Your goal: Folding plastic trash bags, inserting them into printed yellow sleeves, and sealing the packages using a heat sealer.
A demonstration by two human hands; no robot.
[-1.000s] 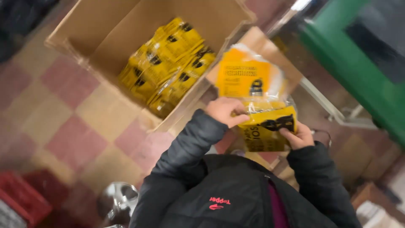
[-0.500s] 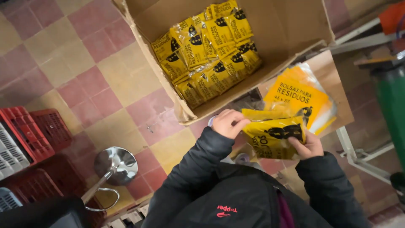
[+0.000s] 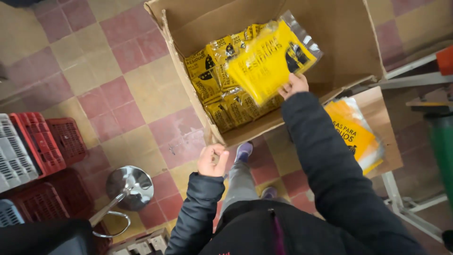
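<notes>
Flat yellow packet (image 3: 269,63) with black print and clear edge, tilted over the cardboard box (image 3: 339,42), pinched by the right hand (image 3: 293,86). Below it, rows of like yellow packets (image 3: 222,89) standing packed in the box. Stack of yellow packets (image 3: 355,134) on a board to the right.

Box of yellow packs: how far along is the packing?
Done: a row of yellow packs stands in the box. In hand: the right hand holds one pack over that row; the left hand is empty. Left: more packs lie on the table.
</notes>
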